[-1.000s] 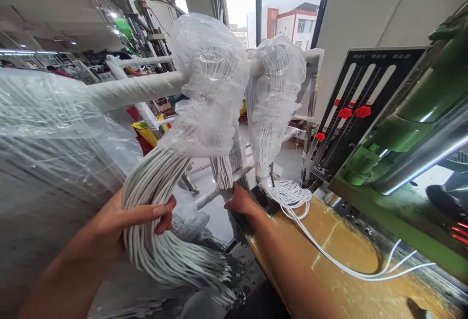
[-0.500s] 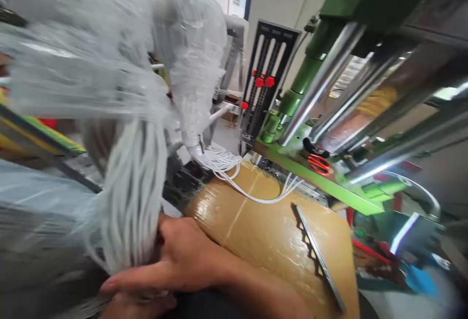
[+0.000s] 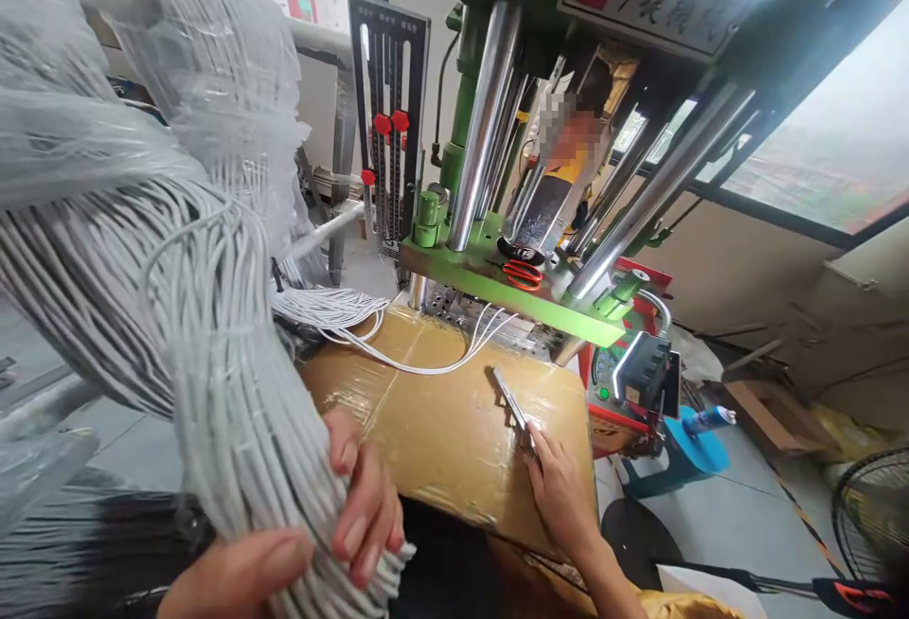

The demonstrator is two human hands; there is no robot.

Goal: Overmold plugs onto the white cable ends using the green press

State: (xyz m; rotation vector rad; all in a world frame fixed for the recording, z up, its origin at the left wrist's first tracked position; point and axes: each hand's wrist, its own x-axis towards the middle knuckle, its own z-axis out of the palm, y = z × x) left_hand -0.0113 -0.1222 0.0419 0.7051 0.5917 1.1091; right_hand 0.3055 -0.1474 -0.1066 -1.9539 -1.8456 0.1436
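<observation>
My left hand (image 3: 365, 510) is wrapped round the lower end of a thick bundle of light grey cables (image 3: 234, 392), whose cut ends poke out below the fingers. The bundle hangs from a larger hank covered in clear plastic film. My right hand (image 3: 564, 491) grips the near end of a narrow notched metal bar (image 3: 512, 401), which lies on a table top covered with taped brown cardboard (image 3: 426, 430). Beyond the bar, several white cables (image 3: 418, 370) curve from a coil into the base of a green press (image 3: 511, 292).
Red-handled scissors (image 3: 522, 275) lie on the press's green plate. A black slotted panel with red knobs (image 3: 389, 127) stands to its left. Behind the columns is a person (image 3: 550, 193). A control box (image 3: 643, 373), a blue stool (image 3: 682, 458) and a fan (image 3: 873, 515) are at right.
My right hand has left the cable bundle and taken hold of the notched bar. My left hand now holds the bundle's end alone. The view has turned to the right.
</observation>
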